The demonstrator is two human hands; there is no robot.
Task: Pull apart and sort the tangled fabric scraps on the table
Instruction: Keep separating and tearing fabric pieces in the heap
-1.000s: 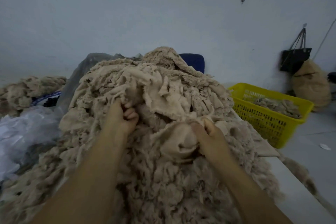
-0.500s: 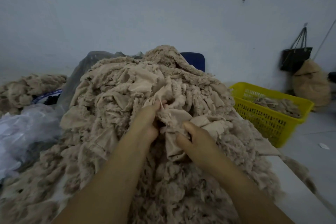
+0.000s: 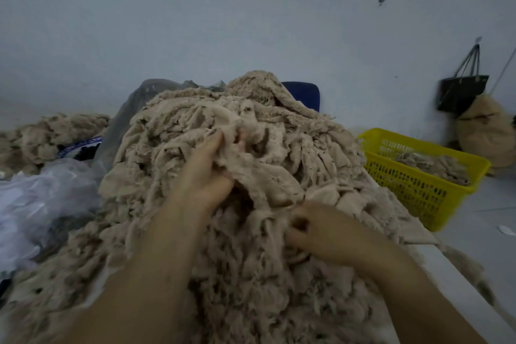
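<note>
The pile [image 3: 251, 126] of tan scraps fills the centre of the frame, heaped on the table [image 3: 458, 288], whose pale edge shows at lower right. It looks as tall as half a second ago. The basket [image 3: 418, 198] at right, holding a few scraps, is unchanged. The left hand [image 3: 206, 173] has climbed toward centre frame, fingers dug into a fold of the pile and gripping it. The right hand [image 3: 321, 232] has dropped to lower right, fingers curled around fabric. The hands were close together and are now drawing apart, so a piece is probably being teased loose; nothing is free yet.
</note>
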